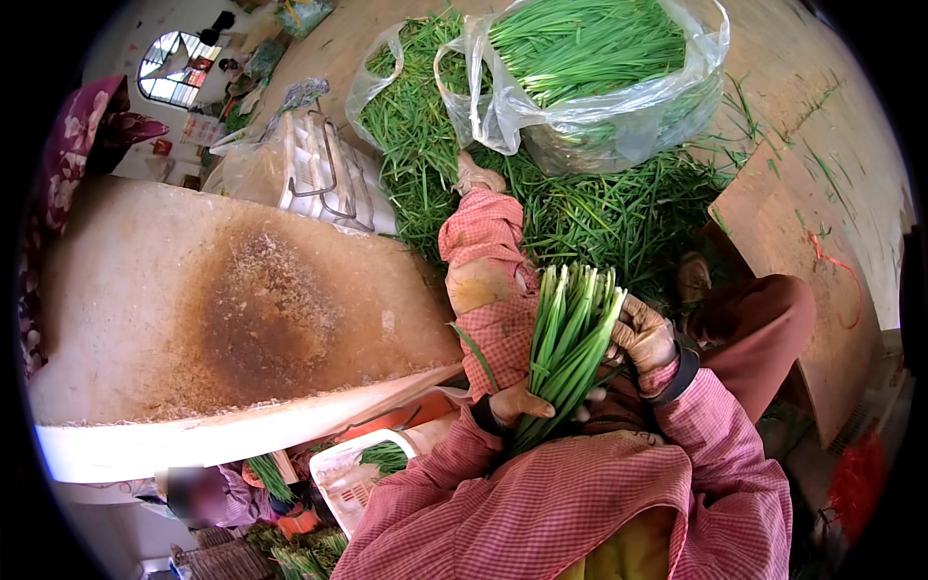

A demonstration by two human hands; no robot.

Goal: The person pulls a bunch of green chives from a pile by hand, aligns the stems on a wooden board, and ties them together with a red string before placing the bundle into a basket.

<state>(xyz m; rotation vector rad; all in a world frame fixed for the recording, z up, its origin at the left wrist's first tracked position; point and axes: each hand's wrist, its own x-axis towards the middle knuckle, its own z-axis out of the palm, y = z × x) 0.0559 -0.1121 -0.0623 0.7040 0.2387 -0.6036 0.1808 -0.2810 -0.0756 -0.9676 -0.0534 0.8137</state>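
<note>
Upright above my lap is a bunch of garlic chives point(570, 348), its pale stem ends pointing away from me. My left hand point(522, 404) is wrapped round its lower, leafy part, thumb across the front. At the right side, by the pale ends, my right hand point(646, 333) has its fingers curled in against the stems; it appears gloved. The contact of its fingertips is partly hidden. Beyond my outstretched leg lie loose green leaves point(619, 217). On them stands a clear plastic bag point(628, 145) full of chives.
A brown-stained tabletop point(126, 309) fills the left. Behind it is a white plastic crate point(314, 174); another white crate point(338, 483) holds chives near my left elbow. A wooden board point(793, 261) with red string lies right. Another person point(217, 498) is at lower left.
</note>
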